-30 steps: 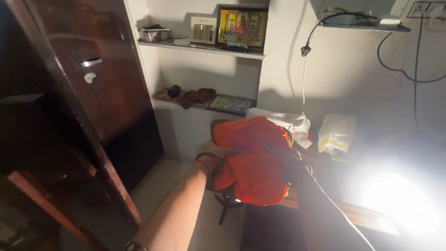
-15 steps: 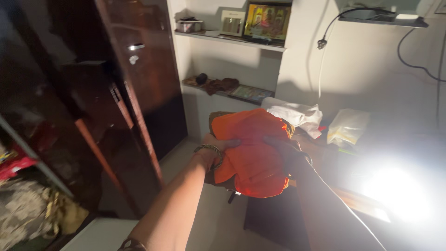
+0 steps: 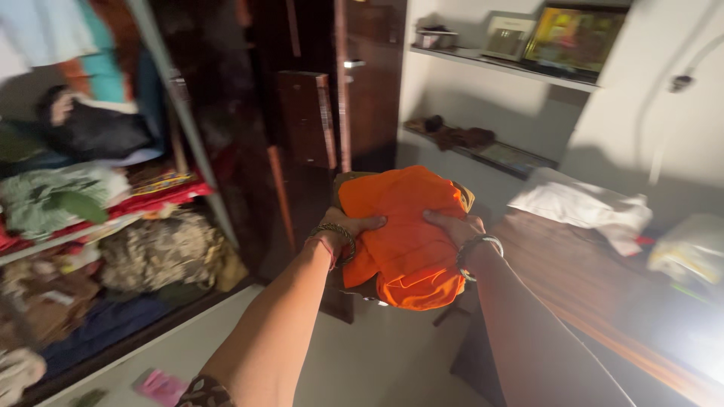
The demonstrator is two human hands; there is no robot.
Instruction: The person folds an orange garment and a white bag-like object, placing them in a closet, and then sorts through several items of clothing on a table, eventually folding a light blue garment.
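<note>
Beside the clothes-filled wardrobe (image 3: 113,226), both hands' fingers (image 3: 369,223) clasp folded orange cloth (image 3: 403,226).

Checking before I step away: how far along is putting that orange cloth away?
Done: the orange cloth looks folded into a bundle. In hand: left hand and right hand grip it in mid-air, facing the open wardrobe. Left: it is not yet on any shelf; these already hold piled clothes.

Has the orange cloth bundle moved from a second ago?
Yes. The orange cloth bundle has swung left, off the wooden table and toward the open wardrobe.
</note>
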